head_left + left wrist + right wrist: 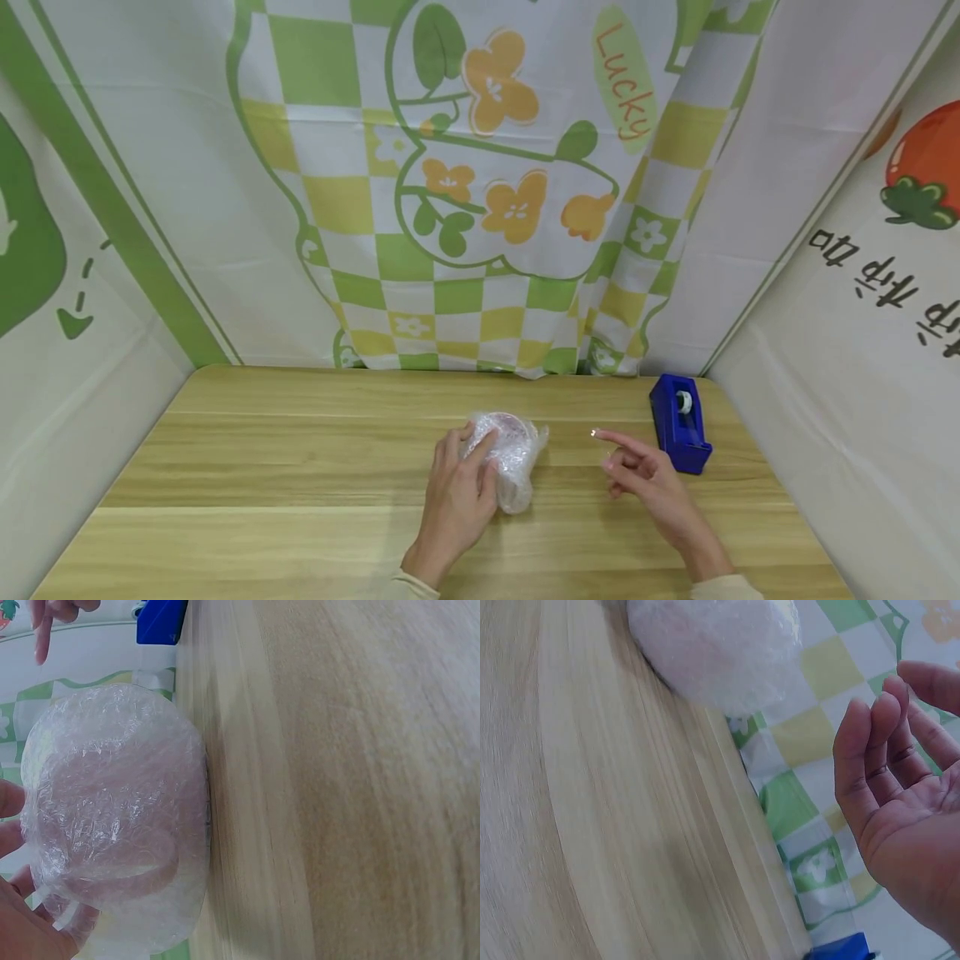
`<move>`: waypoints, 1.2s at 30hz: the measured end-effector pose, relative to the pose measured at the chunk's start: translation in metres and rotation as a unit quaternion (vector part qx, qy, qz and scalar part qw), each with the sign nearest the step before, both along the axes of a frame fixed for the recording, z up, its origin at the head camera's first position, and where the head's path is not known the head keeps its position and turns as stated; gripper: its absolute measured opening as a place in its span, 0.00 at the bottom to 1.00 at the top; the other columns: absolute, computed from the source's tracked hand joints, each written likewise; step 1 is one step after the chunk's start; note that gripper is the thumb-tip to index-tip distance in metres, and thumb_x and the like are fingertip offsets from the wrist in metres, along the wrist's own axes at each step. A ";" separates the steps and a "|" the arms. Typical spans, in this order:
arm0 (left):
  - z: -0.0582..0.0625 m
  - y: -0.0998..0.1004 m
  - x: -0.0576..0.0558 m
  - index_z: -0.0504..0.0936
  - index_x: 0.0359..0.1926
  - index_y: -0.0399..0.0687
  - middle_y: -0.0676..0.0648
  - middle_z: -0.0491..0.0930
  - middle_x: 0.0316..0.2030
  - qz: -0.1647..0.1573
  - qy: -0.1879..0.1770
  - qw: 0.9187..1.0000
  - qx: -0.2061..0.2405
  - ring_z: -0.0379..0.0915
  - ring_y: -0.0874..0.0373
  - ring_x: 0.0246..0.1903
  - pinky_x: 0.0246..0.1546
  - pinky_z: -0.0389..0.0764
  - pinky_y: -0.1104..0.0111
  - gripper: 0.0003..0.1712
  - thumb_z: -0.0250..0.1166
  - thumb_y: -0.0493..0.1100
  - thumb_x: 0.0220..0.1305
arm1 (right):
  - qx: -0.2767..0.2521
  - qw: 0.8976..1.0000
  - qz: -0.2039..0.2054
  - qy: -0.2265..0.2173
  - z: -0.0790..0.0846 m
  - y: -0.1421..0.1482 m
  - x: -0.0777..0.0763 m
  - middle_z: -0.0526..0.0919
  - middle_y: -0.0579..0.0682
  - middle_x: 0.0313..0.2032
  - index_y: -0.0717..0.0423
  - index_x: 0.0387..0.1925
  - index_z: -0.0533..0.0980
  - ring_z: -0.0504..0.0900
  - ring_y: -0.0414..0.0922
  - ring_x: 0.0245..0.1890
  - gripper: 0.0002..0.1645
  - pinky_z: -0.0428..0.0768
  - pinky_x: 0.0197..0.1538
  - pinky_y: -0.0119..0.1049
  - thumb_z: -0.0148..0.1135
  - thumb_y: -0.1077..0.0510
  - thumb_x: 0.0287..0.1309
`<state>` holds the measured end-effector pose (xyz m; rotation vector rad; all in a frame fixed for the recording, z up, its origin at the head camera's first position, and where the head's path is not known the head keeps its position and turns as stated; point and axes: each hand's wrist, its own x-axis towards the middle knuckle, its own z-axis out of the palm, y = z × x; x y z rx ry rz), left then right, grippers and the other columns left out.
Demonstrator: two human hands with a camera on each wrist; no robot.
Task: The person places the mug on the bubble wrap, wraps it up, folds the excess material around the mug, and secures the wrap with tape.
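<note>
A mug wrapped in clear bubble wrap [520, 457] stands on the wooden table, its pinkish body and curved handle showing through the plastic in the left wrist view. My left hand [459, 492] grips the bundle from its near left side, fingers curved round the wrap. To the right, clear of the mug, my right hand [651, 482] is raised with the index finger extended and the other fingers loosely bent. Something small glints at that index fingertip; I cannot tell what it is. Beyond this hand sits a blue tape dispenser [681, 429] with a white-cored roll.
The pale wooden table [262, 467] runs back to a green-and-yellow checked curtain [465, 296]. White printed fabric walls [840, 400] close in both sides. Near the table's far right corner, the dispenser stands close to the right wall.
</note>
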<state>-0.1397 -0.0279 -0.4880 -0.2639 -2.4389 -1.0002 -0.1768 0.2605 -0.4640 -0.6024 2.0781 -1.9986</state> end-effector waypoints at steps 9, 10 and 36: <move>0.000 -0.001 0.001 0.82 0.60 0.42 0.35 0.72 0.58 0.002 0.001 1.000 0.004 0.68 0.37 0.60 0.55 0.76 0.47 0.21 0.64 0.40 0.68 | -0.008 0.999 0.030 0.013 0.007 -0.023 0.001 0.80 0.45 0.33 0.71 0.67 0.67 0.79 0.37 0.31 0.27 0.83 0.35 0.32 0.58 0.67 0.70; 0.000 0.000 0.001 0.82 0.60 0.41 0.35 0.72 0.58 0.002 0.004 1.000 0.004 0.68 0.37 0.60 0.55 0.77 0.47 0.21 0.64 0.40 0.67 | -0.006 0.999 0.030 0.013 0.008 -0.026 0.000 0.80 0.45 0.33 0.71 0.67 0.67 0.79 0.37 0.31 0.27 0.83 0.35 0.32 0.58 0.67 0.70; 0.004 0.000 0.002 0.82 0.60 0.43 0.36 0.74 0.58 0.000 -0.003 1.000 0.020 0.69 0.39 0.60 0.55 0.77 0.46 0.22 0.66 0.37 0.64 | 0.073 0.997 0.034 -0.009 0.020 -0.097 -0.015 0.76 0.57 0.28 0.66 0.64 0.73 0.74 0.40 0.25 0.23 0.78 0.29 0.30 0.60 0.62 0.71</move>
